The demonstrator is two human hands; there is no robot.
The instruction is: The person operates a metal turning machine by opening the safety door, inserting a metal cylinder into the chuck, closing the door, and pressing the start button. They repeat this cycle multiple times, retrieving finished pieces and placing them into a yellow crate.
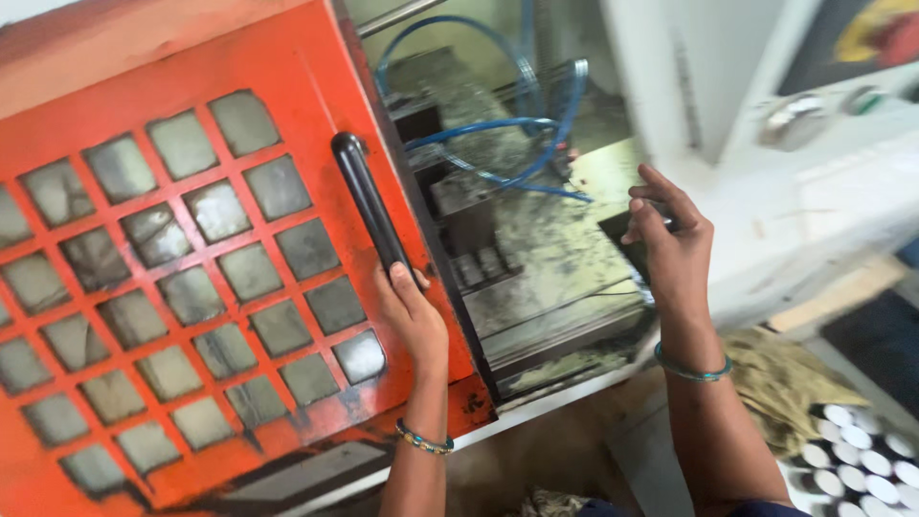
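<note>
- While our left hand (414, 321) closes on the lower end of the black handle (369, 203), that handle stands slightly tilted on the right edge of the orange door (124, 57).
- Our fingers wrap behind the handle; the thumb (402, 280) lies along its front.
- We see the door filling the left half of the view, its face a grid of small, grimy window panes (191, 287).
- Our right hand (672, 251) hangs raised in front of the open machine bay, well apart from the door, fingers loosely curled. We cannot tell whether it holds anything; a dark shape just behind the fingers is blurred.
- We wear a beaded bracelet (424, 440) on the left wrist and a teal bangle (691, 370) on the right.
- Inside the bay, blue hoses (498, 124) loop above a metal bed (546, 258) coated with chips and residue.
- At lower right, a yellowish rag (785, 383) lies beside a cluster of short metal cylinders (857, 460), seen end-on.
- At upper right, a pale machine housing (814, 201) carries a blurred round knob (793, 119).
</note>
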